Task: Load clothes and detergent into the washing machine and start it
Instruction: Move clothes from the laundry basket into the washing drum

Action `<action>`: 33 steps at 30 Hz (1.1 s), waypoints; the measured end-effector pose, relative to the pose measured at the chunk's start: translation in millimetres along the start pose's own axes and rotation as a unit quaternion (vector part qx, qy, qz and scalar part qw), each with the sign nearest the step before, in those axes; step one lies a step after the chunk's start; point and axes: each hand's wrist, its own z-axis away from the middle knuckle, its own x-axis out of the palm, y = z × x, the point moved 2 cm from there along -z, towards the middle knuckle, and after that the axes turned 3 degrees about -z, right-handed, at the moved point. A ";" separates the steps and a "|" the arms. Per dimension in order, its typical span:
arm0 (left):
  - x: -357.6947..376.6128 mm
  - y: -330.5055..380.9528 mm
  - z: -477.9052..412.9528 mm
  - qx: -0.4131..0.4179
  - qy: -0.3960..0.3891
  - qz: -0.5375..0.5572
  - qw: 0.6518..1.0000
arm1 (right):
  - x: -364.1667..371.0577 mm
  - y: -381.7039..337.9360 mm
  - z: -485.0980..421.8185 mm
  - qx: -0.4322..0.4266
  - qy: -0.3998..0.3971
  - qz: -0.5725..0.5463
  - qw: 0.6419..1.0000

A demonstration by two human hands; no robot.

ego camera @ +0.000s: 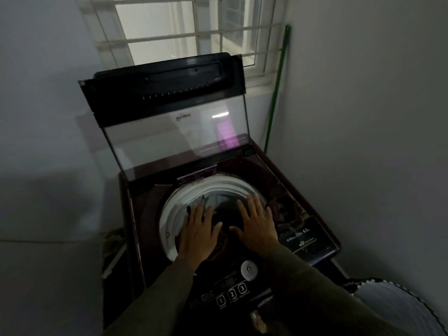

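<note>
Sleeves (303, 294) of yours are filling the bottom of the view, and both arms are reaching over the control panel (232, 294) toward the washing machine (135, 214). Your left hand (197, 232) is lying flat with fingers spread, palm down, over the left side of the drum (169, 214) opening; your right hand (257, 223) is doing the same on the right side. Neither hand is gripping anything that I can make out.

Clothes (226, 220) are sitting dark and low inside the drum, between and under your hands, and a lighter grey piece (196, 204) is showing just beyond your left fingertips against the white rim. It is too dim to tell how many garments are lying there, or whether your palms are actually touching them.

Judging by the look of it, the load is going to handle soft, light and floppy, with no stiff edge to grab, so you are better off pressing it down with flat palms or bunching a fold in your fingers. It is lying as a heap with no clear long axis or direction; the drum itself is opening straight upward.

Behind it, the lid (169, 105) is standing raised, leaning back toward the window (194, 27). No detergent is showing anywhere. Round buttons (232, 295) numbered one to three are waiting near your wrists.
</note>
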 end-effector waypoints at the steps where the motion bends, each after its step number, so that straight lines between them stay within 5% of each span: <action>1: -0.7 3.8 -0.8 0.011 0.006 0.005 1.000 | -1.4 3.4 4.8 0.008 0.005 -0.002 1.000; 33: 27.5 281.5 -29.5 0.232 0.008 -0.014 0.973 | -27.5 238.3 133.7 0.212 0.096 -0.046 0.971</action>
